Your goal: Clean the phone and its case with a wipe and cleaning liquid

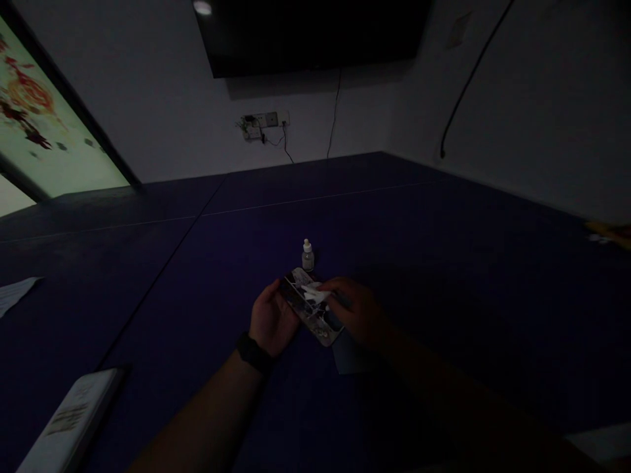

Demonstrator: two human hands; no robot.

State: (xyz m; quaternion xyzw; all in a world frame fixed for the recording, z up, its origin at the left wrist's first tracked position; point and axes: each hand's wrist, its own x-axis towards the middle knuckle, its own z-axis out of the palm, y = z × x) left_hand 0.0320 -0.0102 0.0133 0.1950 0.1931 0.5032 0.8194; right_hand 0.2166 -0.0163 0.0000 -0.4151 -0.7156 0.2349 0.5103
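My left hand (271, 322), a black watch on its wrist, grips the left edge of what looks like a phone (323, 332) with a picture-covered face, rounded corners and a slanted tilt. In the fingers of my right hand (357, 309) is a crumpled white tissue (315, 293), pressed against the upper part of that face. Just beyond the phone's far end, a small clear bottle (308, 260) with a white top stands upright. A dull blue-grey flat piece (351, 358) lies below my right hand, partly hidden by it.
Everything rests on a dark blue surface (236, 243). A white box-like object (66, 420) lies at lower left, with a paper sheet (17, 292) farther off. Something yellow (614, 234) sits at the right edge. Wall sockets (266, 121) with cables are under a dark screen (315, 33).
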